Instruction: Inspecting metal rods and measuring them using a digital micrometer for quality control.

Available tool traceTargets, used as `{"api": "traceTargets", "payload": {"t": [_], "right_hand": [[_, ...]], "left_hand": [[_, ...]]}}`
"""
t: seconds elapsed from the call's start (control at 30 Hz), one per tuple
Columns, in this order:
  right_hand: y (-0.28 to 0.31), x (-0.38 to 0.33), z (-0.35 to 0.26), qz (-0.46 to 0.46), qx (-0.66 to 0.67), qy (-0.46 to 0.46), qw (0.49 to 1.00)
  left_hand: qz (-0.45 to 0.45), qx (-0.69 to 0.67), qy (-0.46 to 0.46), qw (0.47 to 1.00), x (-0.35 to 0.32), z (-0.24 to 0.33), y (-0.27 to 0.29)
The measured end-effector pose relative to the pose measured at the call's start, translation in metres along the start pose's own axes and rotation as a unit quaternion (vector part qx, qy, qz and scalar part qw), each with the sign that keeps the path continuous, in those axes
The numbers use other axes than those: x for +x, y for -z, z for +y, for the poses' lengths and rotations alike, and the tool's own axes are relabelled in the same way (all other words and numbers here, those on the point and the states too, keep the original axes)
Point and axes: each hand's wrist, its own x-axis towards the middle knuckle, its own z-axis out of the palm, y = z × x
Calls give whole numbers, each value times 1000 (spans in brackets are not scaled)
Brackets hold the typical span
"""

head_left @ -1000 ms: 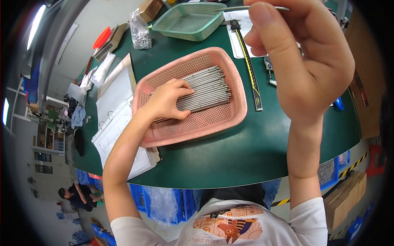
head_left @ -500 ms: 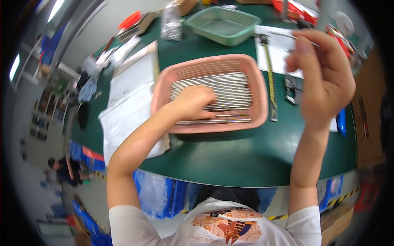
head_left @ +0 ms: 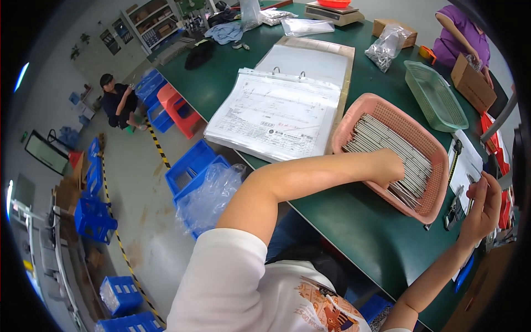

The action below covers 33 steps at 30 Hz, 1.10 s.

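My left hand (head_left: 387, 167) reaches into a pink plastic basket (head_left: 347, 119). Its fingers bend down onto a layer of thin metal rods (head_left: 381, 135) lying side by side, and the fingertips are hidden behind the hand. Raised beyond the basket's right end, my right hand (head_left: 482, 210) is closed in a pinch on a thin metal rod, seen only as a fine line at the fingertips. Below and beside that hand lie a dark caliper-like tool (head_left: 454, 213) and a white paper sheet (head_left: 463, 166) on the green table.
An open ring binder (head_left: 276, 116) with printed drawings lies left of the basket. Behind stand a green basket (head_left: 437, 102), a bag of metal parts (head_left: 385, 48) and a scale (head_left: 334, 14). A person in purple (head_left: 462, 36) handles a carton; another (head_left: 119, 99) sits far left. Blue crates (head_left: 191, 166) stand below.
The view has swung left, so the basket and both hands now appear farther right. My left hand stays on the rods; my right hand stays raised in its pinch.
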Motion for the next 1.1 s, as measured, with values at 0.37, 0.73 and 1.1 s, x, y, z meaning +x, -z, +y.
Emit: {"api": "traceTargets", "payload": {"t": [0.37, 0.73, 1.1], "right_hand": [[0, 3, 15, -29, -26, 15, 999], [12, -2, 4, 55, -8, 27, 998], [-18, 0, -14, 70, 40, 10, 997]], "left_hand": [[52, -51, 52, 996, -3, -1, 14], [429, -487, 44, 760, 36, 80, 84], [102, -773, 112, 616, 31, 89, 66]]}}
